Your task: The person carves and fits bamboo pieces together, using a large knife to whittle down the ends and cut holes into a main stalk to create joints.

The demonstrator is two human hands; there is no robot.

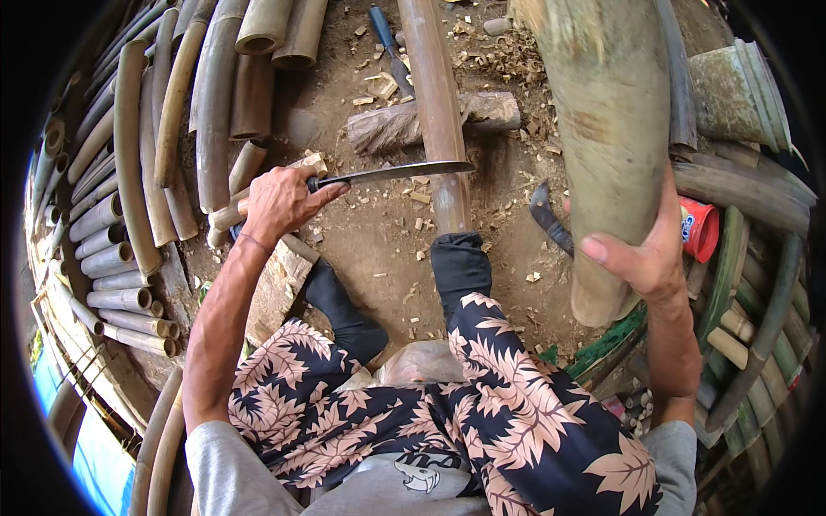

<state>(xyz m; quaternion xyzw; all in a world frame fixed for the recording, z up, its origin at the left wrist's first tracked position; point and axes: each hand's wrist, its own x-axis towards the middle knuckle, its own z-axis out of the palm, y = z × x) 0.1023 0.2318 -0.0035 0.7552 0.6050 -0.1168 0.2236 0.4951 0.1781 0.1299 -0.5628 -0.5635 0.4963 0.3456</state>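
Note:
In my left hand (pixel 282 205) is the dark handle of a long-bladed knife (pixel 396 173), my fingers closed round it. The blade points right and crosses above a brown bamboo pole (pixel 439 95). That pole runs away from me over a short log (pixel 383 129), and my dark-socked foot (pixel 462 265) is at its near end. On the right, my right hand (pixel 641 262) grips the near part of a thick greenish bamboo trunk (pixel 615 146), thumb on top; its other fingers are mostly hidden behind it. A curved dark tool (pixel 551 219) lies on the ground beside the trunk.
Stacked bamboo lengths (pixel 138 155) fill the left side. A blue-handled tool (pixel 391 52) lies beyond the log. Wood chips litter the dirt floor (pixel 379 249). At right are a pale bucket (pixel 731 95), a red container (pixel 701 230) and more bamboo (pixel 761 318).

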